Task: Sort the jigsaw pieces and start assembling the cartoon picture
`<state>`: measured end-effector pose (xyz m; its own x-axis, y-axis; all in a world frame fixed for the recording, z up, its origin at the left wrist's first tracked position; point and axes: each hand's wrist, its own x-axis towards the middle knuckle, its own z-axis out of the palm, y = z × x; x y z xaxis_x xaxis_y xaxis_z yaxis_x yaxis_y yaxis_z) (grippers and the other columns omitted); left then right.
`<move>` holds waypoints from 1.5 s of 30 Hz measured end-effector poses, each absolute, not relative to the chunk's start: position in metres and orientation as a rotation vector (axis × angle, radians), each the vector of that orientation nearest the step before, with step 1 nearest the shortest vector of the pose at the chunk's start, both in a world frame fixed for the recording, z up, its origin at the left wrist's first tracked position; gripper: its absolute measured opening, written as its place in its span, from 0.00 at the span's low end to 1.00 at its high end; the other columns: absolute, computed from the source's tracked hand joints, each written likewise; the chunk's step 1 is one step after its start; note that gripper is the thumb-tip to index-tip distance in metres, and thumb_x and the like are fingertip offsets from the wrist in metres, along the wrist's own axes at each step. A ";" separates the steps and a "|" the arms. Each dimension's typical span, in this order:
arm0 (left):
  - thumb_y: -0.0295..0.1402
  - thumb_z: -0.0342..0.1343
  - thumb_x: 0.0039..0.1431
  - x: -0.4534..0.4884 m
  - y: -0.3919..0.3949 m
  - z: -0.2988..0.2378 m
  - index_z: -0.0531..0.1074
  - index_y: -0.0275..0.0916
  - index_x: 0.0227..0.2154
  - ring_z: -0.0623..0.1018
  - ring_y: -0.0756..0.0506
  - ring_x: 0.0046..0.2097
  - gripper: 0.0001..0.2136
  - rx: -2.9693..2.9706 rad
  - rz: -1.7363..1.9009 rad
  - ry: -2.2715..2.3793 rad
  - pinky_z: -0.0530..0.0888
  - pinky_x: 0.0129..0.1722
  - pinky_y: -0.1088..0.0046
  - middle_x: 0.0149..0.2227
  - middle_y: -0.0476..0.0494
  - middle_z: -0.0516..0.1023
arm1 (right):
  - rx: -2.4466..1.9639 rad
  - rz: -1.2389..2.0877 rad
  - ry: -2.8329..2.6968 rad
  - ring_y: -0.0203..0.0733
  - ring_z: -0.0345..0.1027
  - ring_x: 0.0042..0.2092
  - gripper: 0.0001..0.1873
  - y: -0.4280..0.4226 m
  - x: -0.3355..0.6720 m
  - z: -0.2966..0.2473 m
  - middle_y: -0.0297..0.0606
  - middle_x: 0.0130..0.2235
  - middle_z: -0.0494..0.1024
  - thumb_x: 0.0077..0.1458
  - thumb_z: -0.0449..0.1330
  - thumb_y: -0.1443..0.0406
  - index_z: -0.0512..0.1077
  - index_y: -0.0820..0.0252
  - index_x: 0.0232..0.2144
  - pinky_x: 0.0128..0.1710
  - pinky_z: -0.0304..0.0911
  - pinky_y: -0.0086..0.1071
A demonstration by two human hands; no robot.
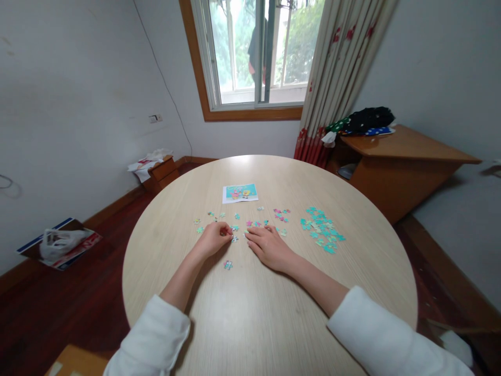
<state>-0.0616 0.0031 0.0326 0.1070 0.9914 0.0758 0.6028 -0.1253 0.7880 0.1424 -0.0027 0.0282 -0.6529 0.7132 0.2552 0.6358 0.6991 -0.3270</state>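
Observation:
My left hand (pixel 215 239) rests low over the round table (pixel 258 313), its thumb and fingers pinched at the edge of a small puzzle piece (pixel 235 238). To its right, my right hand (pixel 270 247) lies palm down with fingers stretched out, partly covering whatever is under it. Between and beyond both hands are scattered jigsaw pieces, among them a teal piece (pixel 237 216) and a pink piece (pixel 249 223). One multicoloured piece (pixel 227 265) lies nearer to me. A picture card (pixel 240 193) with cartoon figures on teal lies behind the pieces.
A pile of teal puzzle pieces (pixel 323 230) lies at the right of the table, with a few pink pieces (pixel 281 214) left of it. Beyond stand a wooden desk (pixel 410 143) with cloth on top, a curtain (pixel 332 68) and a window. A plastic bag (pixel 60 244) sits on the left floor.

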 end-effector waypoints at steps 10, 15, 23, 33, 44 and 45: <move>0.29 0.54 0.42 -0.055 -0.005 0.043 0.71 0.34 0.22 0.69 0.50 0.25 0.04 1.832 0.730 1.466 0.64 0.27 0.76 0.22 0.49 0.72 | -1.035 0.351 -2.544 0.43 0.61 0.55 0.15 0.000 0.145 0.028 0.45 0.53 0.71 0.61 0.47 0.67 0.70 0.59 0.46 0.53 0.47 0.44; 0.30 0.53 0.48 -0.059 0.000 0.037 0.73 0.35 0.25 0.71 0.49 0.28 0.05 1.929 0.793 1.572 0.66 0.30 0.74 0.25 0.47 0.74 | -1.015 0.366 -2.536 0.43 0.61 0.55 0.16 0.002 0.146 0.026 0.44 0.53 0.71 0.61 0.47 0.68 0.71 0.59 0.46 0.52 0.51 0.43; 0.31 0.52 0.55 -0.067 0.012 0.013 0.75 0.39 0.41 0.69 0.41 0.44 0.12 2.292 0.856 1.805 0.65 0.48 0.60 0.41 0.39 0.71 | -1.040 0.355 -2.458 0.43 0.65 0.51 0.16 0.003 0.145 0.024 0.44 0.49 0.73 0.60 0.49 0.67 0.70 0.59 0.47 0.51 0.57 0.41; 0.30 0.53 0.55 -0.060 0.011 0.013 0.74 0.40 0.36 0.68 0.41 0.45 0.07 2.297 0.774 1.790 0.64 0.47 0.60 0.39 0.41 0.71 | -0.992 0.335 -2.498 0.44 0.64 0.51 0.14 0.001 0.147 0.026 0.44 0.50 0.73 0.59 0.51 0.67 0.73 0.57 0.45 0.51 0.56 0.43; 0.27 0.55 0.52 -0.051 0.006 0.030 0.72 0.38 0.28 0.70 0.43 0.39 0.03 2.215 0.817 1.704 0.63 0.43 0.65 0.31 0.44 0.75 | -1.106 0.407 -2.333 0.42 0.68 0.43 0.05 0.009 0.138 0.025 0.39 0.36 0.78 0.52 0.58 0.70 0.74 0.60 0.29 0.43 0.58 0.36; 0.27 0.54 0.52 -0.050 0.005 0.031 0.72 0.38 0.27 0.70 0.44 0.38 0.03 2.195 0.828 1.704 0.63 0.42 0.66 0.29 0.45 0.74 | -1.126 0.418 -2.314 0.42 0.68 0.42 0.05 0.010 0.137 0.025 0.38 0.36 0.78 0.51 0.58 0.71 0.74 0.60 0.29 0.42 0.58 0.36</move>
